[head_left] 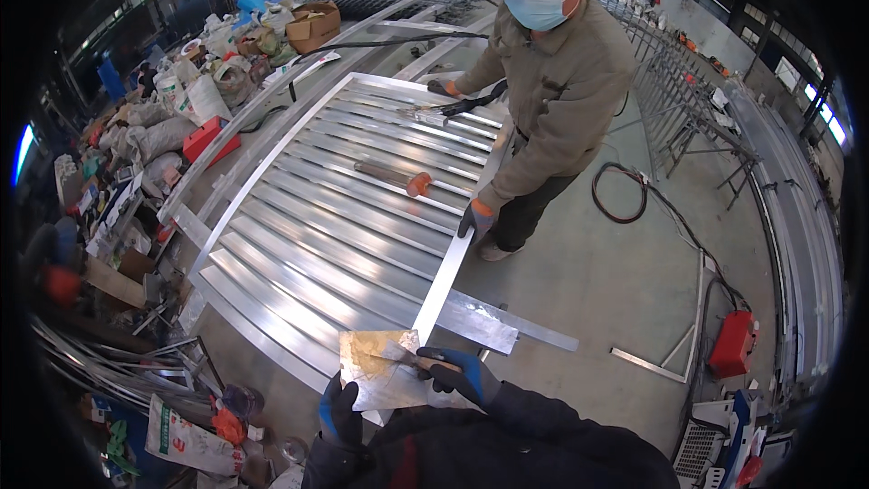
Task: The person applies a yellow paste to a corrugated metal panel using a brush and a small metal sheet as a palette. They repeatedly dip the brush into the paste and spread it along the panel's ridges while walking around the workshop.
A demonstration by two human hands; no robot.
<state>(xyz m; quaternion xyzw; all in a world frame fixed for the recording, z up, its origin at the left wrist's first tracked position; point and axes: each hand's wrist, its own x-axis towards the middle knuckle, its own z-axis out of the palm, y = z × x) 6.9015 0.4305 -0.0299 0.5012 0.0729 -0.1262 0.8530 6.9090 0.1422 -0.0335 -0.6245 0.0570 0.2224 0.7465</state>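
Note:
My left hand (341,409), in a dark and blue glove, grips the left edge of a square metal plate (378,391) held low in front of me. Tan putty (365,350) covers the upper left part of the plate. In my right hand (467,375), also gloved, is a putty knife (429,363) with a wooden handle, its blade resting on the plate by the putty. Just beyond lies a large slatted metal panel (303,208) with a pale frame, raised on metal beams. A brownish object with an orange end (417,184) rests on its slats.
A masked co-worker (563,81) stands at the panel's right side, one gloved hand (476,216) on its frame. Beside the other hand is a dark tool (475,101), kind unclear. Sacks and clutter (195,95) pile up left. A cable (670,208) and red case (731,344) lie right.

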